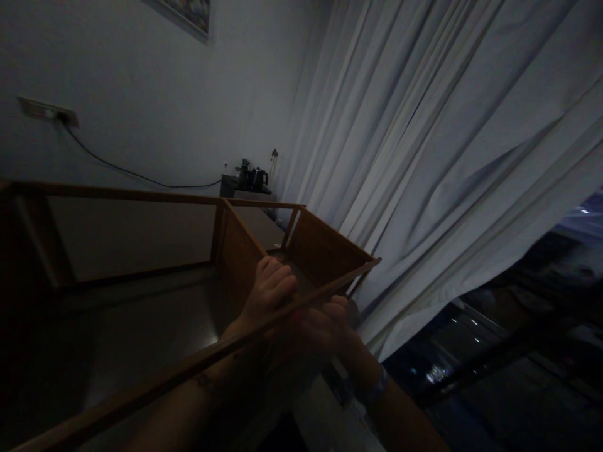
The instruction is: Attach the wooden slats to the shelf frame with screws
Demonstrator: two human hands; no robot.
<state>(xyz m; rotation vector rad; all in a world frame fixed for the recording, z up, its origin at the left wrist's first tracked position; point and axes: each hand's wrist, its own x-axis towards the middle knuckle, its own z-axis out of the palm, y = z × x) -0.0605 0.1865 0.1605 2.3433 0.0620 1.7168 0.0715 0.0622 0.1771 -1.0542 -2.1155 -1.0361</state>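
Observation:
A brown wooden frame point(132, 395), like an upturned or open-topped piece of furniture, stretches across the view with its front rail running diagonally. My left hand point(272, 285) is closed over the top edge of its wooden divider point(242, 242), the forearm passing behind the front rail. Just right of it, my right hand point(332, 320) has its fingers curled near the rail, on the near side. A dim reddish blur lies between the hands, and I cannot make out what it is. A pale band point(377, 384) circles my right wrist.
White curtains point(414, 157) hang along the right, close to the frame's end. At the back, a dark cabinet point(230, 186) bears a black kettle point(257, 178). A black cable point(136, 174) runs from a wall socket point(47, 112). Dark cluttered items lie at lower right.

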